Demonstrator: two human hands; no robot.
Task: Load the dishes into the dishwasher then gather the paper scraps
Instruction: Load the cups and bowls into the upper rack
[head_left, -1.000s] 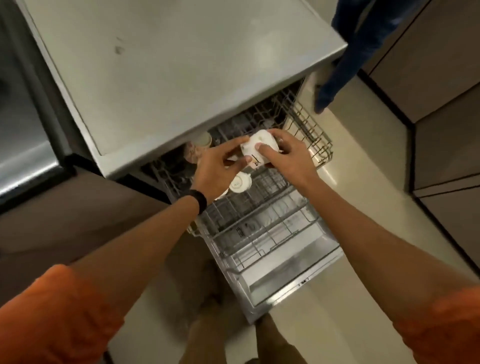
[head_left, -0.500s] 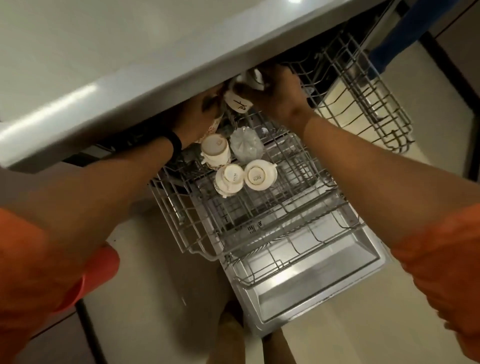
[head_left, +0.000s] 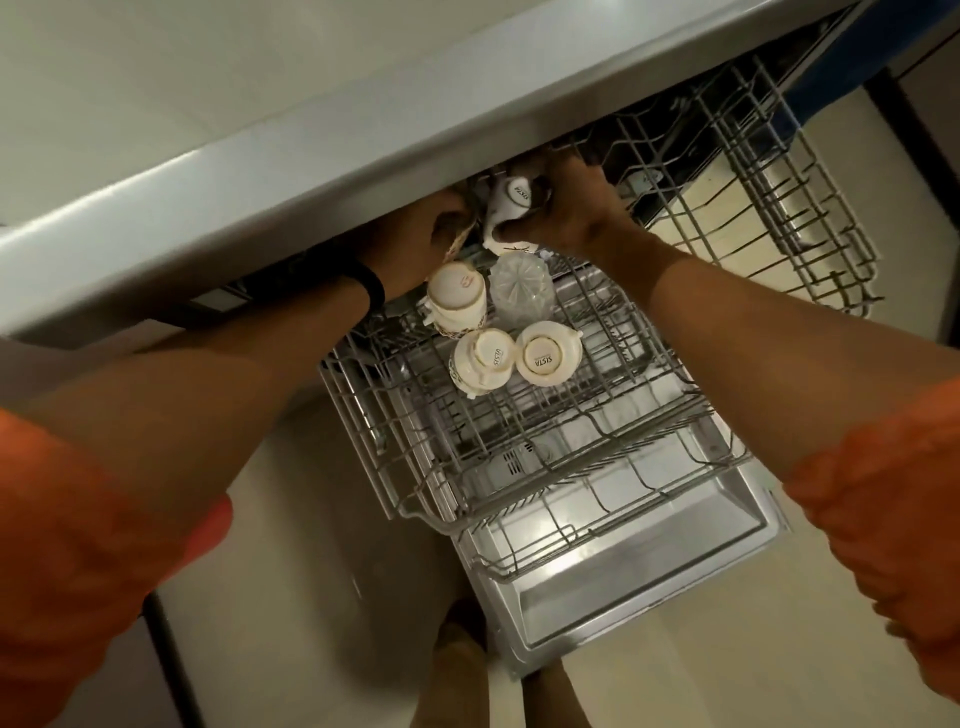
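The left hand (head_left: 415, 236) reaches under the countertop edge (head_left: 322, 171), its fingers partly hidden — whether it grips anything I cannot tell. Just right of it, the right hand (head_left: 571, 218) clasps a white cup (head_left: 511, 200), upturned, at the back of the upper rack (head_left: 571, 415) — behind three upturned cups (head_left: 488, 358) and a glass (head_left: 521, 291).

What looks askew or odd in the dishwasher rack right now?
Little stands out. One cup leans against its upside-down neighbour. The cup held by both hands is not yet seated.
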